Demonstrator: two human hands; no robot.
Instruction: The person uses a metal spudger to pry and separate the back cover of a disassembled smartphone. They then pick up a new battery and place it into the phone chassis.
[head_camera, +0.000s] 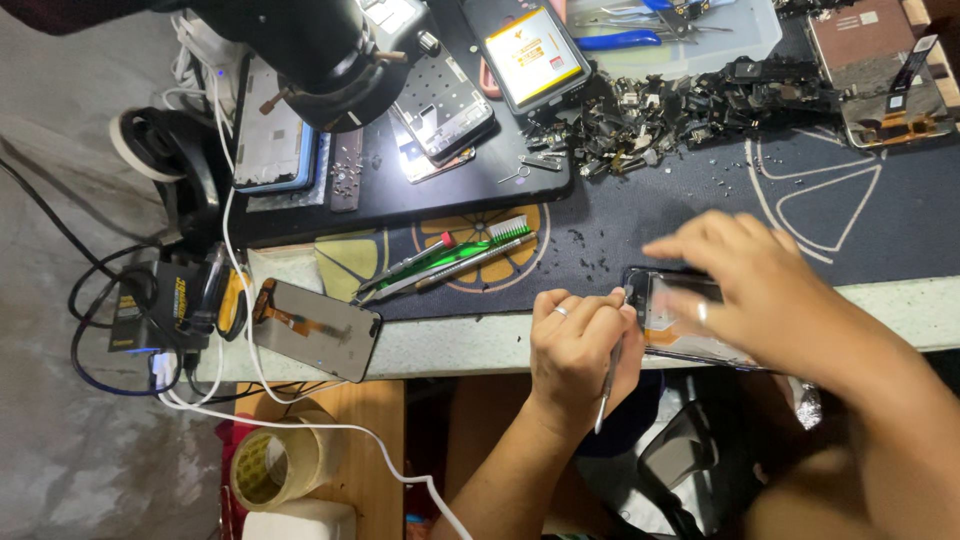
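A crowded repair bench (470, 345) under a dark printed mat (650, 215), grey floor off to the left; left to right from there. A tangle of cables and a small black power box (165, 310) at the far edge, near a roll of tape (272, 465) lower down on a wooden shelf; a loose phone screen (318, 329) face down with its orange ribbon exposed, parked out of the working zone; a green toothbrush (470, 250) and slim tools laid together within easy reach. Overhead, a black microscope barrel (320, 55) above bare phone frames; a heap of small dark parts (680, 100) pushed to the back. Left hand (575, 350) closed around a thin metal tool (608, 380), tip angled up toward the phone (675, 310) at the bench's near edge. Right hand (760, 290) blurred, fingers (690, 245) spread over the phone, seemingly pinning it down.
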